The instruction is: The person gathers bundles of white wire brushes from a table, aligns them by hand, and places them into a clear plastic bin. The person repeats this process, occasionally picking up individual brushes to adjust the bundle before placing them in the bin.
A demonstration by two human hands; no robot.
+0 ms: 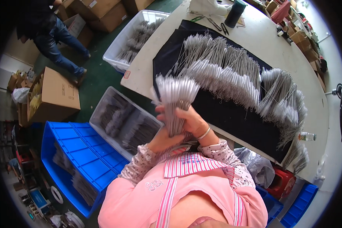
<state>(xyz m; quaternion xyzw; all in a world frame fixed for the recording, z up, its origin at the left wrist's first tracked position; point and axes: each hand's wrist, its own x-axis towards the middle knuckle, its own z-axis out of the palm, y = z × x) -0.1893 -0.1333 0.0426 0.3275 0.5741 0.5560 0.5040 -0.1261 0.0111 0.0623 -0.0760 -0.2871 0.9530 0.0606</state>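
Observation:
Both hands hold one thick bundle of thin wire brushes (176,93) in front of my chest, white bristle ends up and metal stems down. My left hand (161,140) is closed around the lower stems. Just above it, my right hand (193,121), with a bracelet at the wrist, wraps the stems below the bristles. Beyond the bundle, rows of similar brushes (224,76) lie on a black cloth (231,117) across the white table. More brushes (281,91) are heaped at the right of the cloth. The lowest stem ends are hidden by my hands.
Brushes fill a grey bin (110,91) at left and a white bin (112,49) beyond it. Blue crates (83,144) stand at lower left. Pliers-like tools (213,24) and a dark cylinder (235,14) sit at the table's far side. A person (57,38) stands near cardboard boxes (59,91).

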